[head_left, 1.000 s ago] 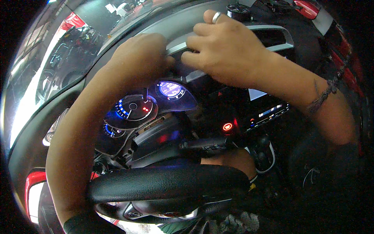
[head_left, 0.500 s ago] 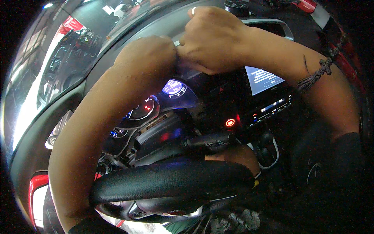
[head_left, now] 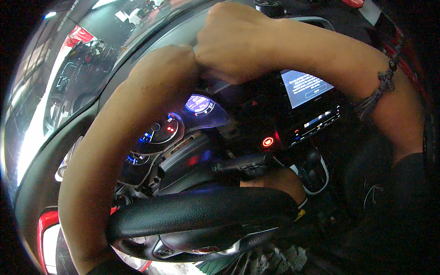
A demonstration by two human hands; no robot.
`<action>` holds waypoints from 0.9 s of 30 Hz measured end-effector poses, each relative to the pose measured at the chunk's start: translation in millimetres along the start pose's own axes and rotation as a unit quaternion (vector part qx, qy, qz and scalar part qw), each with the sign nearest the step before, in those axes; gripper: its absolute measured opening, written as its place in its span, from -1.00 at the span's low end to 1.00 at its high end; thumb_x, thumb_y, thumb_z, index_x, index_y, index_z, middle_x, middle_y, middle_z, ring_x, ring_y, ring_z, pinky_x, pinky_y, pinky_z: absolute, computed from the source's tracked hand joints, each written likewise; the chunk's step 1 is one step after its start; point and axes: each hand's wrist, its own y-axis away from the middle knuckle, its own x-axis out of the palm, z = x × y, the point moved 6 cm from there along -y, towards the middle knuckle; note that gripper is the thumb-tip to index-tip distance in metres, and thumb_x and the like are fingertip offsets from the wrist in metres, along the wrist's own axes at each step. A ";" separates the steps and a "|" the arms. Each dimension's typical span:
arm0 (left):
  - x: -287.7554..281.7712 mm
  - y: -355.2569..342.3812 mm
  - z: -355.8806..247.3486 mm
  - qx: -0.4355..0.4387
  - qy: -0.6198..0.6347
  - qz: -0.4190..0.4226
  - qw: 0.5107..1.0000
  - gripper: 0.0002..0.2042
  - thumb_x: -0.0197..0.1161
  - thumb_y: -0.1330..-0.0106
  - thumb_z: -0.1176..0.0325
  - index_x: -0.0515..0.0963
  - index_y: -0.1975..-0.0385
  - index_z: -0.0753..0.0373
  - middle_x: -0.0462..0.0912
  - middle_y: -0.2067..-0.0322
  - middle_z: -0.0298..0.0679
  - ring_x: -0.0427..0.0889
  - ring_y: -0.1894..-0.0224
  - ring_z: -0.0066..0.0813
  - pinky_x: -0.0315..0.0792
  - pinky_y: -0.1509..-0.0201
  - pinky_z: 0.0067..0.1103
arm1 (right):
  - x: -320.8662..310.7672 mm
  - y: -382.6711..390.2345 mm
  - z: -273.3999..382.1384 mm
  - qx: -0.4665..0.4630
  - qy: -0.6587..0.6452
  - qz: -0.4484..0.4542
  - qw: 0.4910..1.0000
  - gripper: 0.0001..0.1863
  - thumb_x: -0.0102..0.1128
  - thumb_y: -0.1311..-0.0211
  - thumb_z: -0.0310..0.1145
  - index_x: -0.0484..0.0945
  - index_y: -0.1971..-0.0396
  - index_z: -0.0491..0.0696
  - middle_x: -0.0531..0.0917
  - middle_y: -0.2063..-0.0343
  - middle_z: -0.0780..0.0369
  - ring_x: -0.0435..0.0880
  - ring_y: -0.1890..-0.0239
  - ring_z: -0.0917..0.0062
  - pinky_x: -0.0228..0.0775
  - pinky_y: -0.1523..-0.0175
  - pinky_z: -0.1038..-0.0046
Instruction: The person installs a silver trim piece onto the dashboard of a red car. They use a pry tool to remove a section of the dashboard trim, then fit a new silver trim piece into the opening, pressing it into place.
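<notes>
My left hand (head_left: pixel 165 64) and my right hand (head_left: pixel 233 43) meet, knuckles close together, on the upper dashboard (head_left: pixel 160 39) above the instrument cluster (head_left: pixel 199 104). Both have curled fingers; whatever they grip is hidden under them. A dark braided bracelet (head_left: pixel 385 80) hangs from my right forearm. Beneath that arm glows a display screen (head_left: pixel 305 91) with a control panel (head_left: pixel 316 123) below it. My left forearm covers part of the dials.
The black steering wheel (head_left: pixel 197 211) sits low in front of me, with a stalk (head_left: pixel 243 167), a red-lit button (head_left: pixel 268 141) and the gear selector (head_left: pixel 311 169) beyond. The windscreen (head_left: pixel 55 78) curves along the upper left, showing a workshop outside.
My right hand has moved up and left against my left hand, its fingers curling further. More of the display screen now shows below my right arm.
</notes>
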 end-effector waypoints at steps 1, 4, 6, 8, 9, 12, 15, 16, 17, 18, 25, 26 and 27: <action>0.0 -0.6 -0.3 0.004 0.001 0.007 1.000 -0.79 0.40 -0.23 0.26 0.74 0.20 0.16 0.76 0.24 -0.02 0.74 0.13 0.04 0.62 0.01 -0.20 | 0.6 3.6 0.6 0.007 0.013 -0.030 0.999 -0.84 0.28 -0.01 -0.19 0.74 0.59 0.10 0.78 0.52 0.16 0.81 0.43 0.28 0.62 0.20 0.25; 1.5 2.9 1.2 0.010 0.017 -0.049 0.999 -0.77 0.37 -0.25 0.29 0.67 0.19 0.28 0.74 0.28 0.04 0.73 0.13 0.09 0.61 0.01 -0.18 | 10.4 10.0 4.1 0.010 0.017 -0.071 0.997 -0.84 0.27 -0.06 -0.20 0.74 0.58 0.11 0.78 0.51 0.17 0.81 0.42 0.27 0.61 0.12 0.21; -3.4 6.4 -1.2 -0.029 0.021 -0.068 0.997 -0.76 0.34 -0.28 0.31 0.61 0.20 0.36 0.72 0.32 0.09 0.73 0.14 0.12 0.60 0.02 -0.15 | 5.8 20.5 4.3 0.024 0.034 -0.151 0.988 -0.84 0.27 -0.09 -0.21 0.74 0.58 0.12 0.78 0.52 0.18 0.81 0.40 0.28 0.60 0.05 0.16; -8.5 10.5 -2.1 -0.043 0.025 -0.075 0.996 -0.75 0.31 -0.30 0.32 0.57 0.23 0.42 0.70 0.34 0.14 0.72 0.15 0.14 0.59 0.02 -0.13 | 5.7 25.9 5.5 0.033 0.056 -0.177 0.982 -0.86 0.31 -0.11 -0.18 0.70 0.55 0.14 0.74 0.51 0.25 0.79 0.35 0.34 0.56 -0.05 0.15; -11.4 11.9 -3.0 -0.036 0.024 -0.073 0.996 -0.76 0.30 -0.31 0.33 0.55 0.25 0.44 0.70 0.34 0.16 0.72 0.16 0.15 0.58 0.03 -0.12 | 2.6 27.6 11.0 0.036 0.071 -0.166 0.983 -0.85 0.36 -0.12 -0.14 0.67 0.52 0.15 0.71 0.50 0.32 0.76 0.31 0.40 0.53 -0.11 0.15; -10.6 8.3 -0.4 -0.050 0.034 -0.043 0.997 -0.75 0.29 -0.31 0.33 0.54 0.25 0.45 0.70 0.33 0.19 0.73 0.17 0.17 0.59 0.05 -0.11 | -1.3 28.9 13.5 0.035 0.082 -0.140 0.986 -0.81 0.40 -0.14 -0.09 0.65 0.48 0.15 0.68 0.49 0.38 0.73 0.27 0.44 0.50 -0.20 0.15; -10.1 6.8 -1.0 -0.051 0.042 -0.036 0.997 -0.76 0.29 -0.30 0.34 0.55 0.25 0.45 0.70 0.32 0.21 0.73 0.17 0.17 0.59 0.07 -0.11 | -2.4 29.2 2.8 0.009 0.005 -0.126 0.992 -0.79 0.32 -0.08 -0.13 0.71 0.54 0.05 0.74 0.51 0.18 0.78 0.39 0.30 0.55 0.16 0.16; -11.8 7.0 -2.4 -0.046 0.043 -0.039 0.997 -0.76 0.29 -0.29 0.34 0.55 0.26 0.45 0.70 0.32 0.21 0.73 0.17 0.18 0.59 0.07 -0.11 | -1.6 29.7 -0.4 -0.003 -0.033 -0.122 0.992 -0.76 0.29 -0.05 -0.16 0.75 0.58 0.00 0.78 0.51 0.08 0.80 0.45 0.23 0.58 0.34 0.17; -12.1 7.4 -2.9 -0.045 0.041 -0.026 0.998 -0.76 0.29 -0.29 0.35 0.56 0.26 0.45 0.70 0.32 0.21 0.73 0.18 0.18 0.59 0.08 -0.11 | 1.2 29.7 0.7 0.010 -0.011 -0.125 0.992 -0.78 0.32 -0.09 -0.12 0.71 0.54 0.05 0.74 0.51 0.18 0.78 0.39 0.30 0.55 0.16 0.16; -14.1 5.6 -3.9 -0.041 0.039 -0.016 0.998 -0.76 0.30 -0.28 0.35 0.57 0.26 0.45 0.70 0.32 0.21 0.73 0.18 0.18 0.59 0.09 -0.11 | 2.9 29.3 4.1 0.026 0.014 -0.125 0.992 -0.79 0.36 -0.14 -0.09 0.68 0.51 0.10 0.71 0.51 0.28 0.76 0.34 0.36 0.53 -0.01 0.14; -16.6 10.4 -3.2 -0.051 0.032 -0.081 0.995 -0.76 0.34 -0.25 0.34 0.60 0.28 0.44 0.70 0.35 0.19 0.73 0.23 0.20 0.58 0.12 -0.09 | 16.7 31.8 2.2 0.084 0.017 -0.044 0.995 -0.75 0.37 -0.24 -0.03 0.66 0.49 0.14 0.72 0.46 0.34 0.78 0.28 0.40 0.52 -0.14 0.09; -17.0 10.1 -3.7 -0.048 0.034 -0.086 0.994 -0.74 0.34 -0.26 0.31 0.60 0.30 0.44 0.70 0.35 0.19 0.72 0.23 0.20 0.58 0.12 -0.09 | 15.3 31.7 1.2 0.079 0.018 -0.045 0.996 -0.75 0.37 -0.24 -0.03 0.67 0.49 0.14 0.72 0.46 0.33 0.78 0.27 0.39 0.52 -0.13 0.09; -16.8 10.4 -3.9 -0.045 0.036 -0.089 0.994 -0.73 0.35 -0.26 0.29 0.60 0.31 0.45 0.70 0.35 0.19 0.72 0.23 0.19 0.58 0.12 -0.08 | 10.3 29.3 1.0 0.076 0.017 -0.048 0.996 -0.75 0.37 -0.24 -0.02 0.67 0.48 0.14 0.72 0.46 0.32 0.78 0.27 0.38 0.52 -0.12 0.09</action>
